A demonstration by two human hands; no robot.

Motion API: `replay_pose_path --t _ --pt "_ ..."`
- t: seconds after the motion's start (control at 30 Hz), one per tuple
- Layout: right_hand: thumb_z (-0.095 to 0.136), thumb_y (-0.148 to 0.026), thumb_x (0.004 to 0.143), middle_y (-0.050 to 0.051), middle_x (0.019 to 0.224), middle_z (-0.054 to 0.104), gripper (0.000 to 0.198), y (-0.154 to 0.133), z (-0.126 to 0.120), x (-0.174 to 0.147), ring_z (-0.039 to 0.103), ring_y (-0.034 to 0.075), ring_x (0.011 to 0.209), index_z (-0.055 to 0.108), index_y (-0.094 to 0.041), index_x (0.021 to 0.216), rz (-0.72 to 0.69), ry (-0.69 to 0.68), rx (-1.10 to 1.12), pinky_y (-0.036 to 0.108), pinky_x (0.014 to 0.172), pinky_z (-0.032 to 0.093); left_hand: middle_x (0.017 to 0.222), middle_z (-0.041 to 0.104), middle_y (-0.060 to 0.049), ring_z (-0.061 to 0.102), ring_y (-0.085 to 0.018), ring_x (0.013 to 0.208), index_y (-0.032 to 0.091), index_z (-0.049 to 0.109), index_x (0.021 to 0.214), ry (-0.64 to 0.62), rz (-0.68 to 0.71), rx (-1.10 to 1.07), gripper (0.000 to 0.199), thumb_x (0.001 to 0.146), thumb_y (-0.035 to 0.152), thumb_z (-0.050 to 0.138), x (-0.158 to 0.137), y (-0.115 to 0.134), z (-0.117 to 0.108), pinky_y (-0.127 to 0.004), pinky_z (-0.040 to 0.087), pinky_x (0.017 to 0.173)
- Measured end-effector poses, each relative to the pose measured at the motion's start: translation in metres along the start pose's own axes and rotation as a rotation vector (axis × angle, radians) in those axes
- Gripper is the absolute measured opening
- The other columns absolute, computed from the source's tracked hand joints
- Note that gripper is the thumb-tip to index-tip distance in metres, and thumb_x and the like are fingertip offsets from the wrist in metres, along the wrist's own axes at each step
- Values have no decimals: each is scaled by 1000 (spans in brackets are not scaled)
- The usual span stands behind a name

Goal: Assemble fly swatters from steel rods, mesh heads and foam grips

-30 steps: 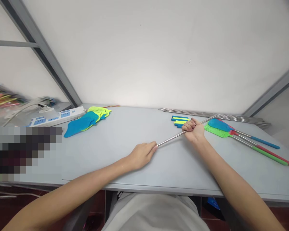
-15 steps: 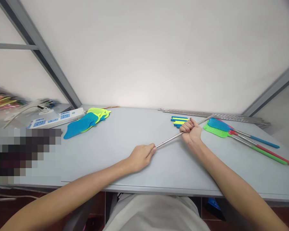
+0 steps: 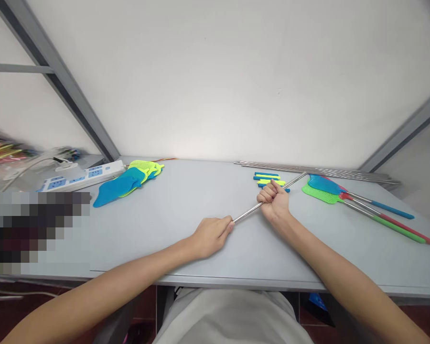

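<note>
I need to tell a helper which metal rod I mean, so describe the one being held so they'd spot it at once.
On the grey table, look just right of centre, in front of the small blue and yellow handle sleeves. The metal rod runs diagonally between the left hand and right hand. Unlike the bundle of rods along the wall, it is single and gripped at both hands.

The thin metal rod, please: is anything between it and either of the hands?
Nothing visible: the left hand pinches the near end of the thin metal rod, and the right hand is fisted around its middle.

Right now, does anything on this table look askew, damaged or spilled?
Nothing stands out. Both hands, left hand and right hand, grip one straight metal rod; fly swatters and spare rods lie tidily.
</note>
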State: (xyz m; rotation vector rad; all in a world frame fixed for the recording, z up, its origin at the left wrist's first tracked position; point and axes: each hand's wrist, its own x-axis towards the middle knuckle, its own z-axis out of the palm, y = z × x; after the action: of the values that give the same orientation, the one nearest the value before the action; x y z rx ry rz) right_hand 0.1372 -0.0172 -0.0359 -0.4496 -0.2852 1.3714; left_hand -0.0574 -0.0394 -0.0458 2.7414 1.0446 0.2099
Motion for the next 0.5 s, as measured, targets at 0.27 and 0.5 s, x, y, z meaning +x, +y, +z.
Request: replay_pose_path --t 0.27,0.5 --pt "37 -19 76 -8 39 8 34 -6 5 -3 10 5 30 14 -18 52 -2 -1 -6 18 29 16 60 50 2 49 -13 56 21 40 76 15 12 -19 31 86 31 12 3 0 2 -23 32 53" --pt "36 -19 76 -8 40 8 34 -10 8 -1 11 6 32 12 -18 52 47 4 49 18 29 17 59 47 3 47 -12 55 21 39 74 33 16 -97 30 86 32 13 4 -2 -2 -22 33 54"
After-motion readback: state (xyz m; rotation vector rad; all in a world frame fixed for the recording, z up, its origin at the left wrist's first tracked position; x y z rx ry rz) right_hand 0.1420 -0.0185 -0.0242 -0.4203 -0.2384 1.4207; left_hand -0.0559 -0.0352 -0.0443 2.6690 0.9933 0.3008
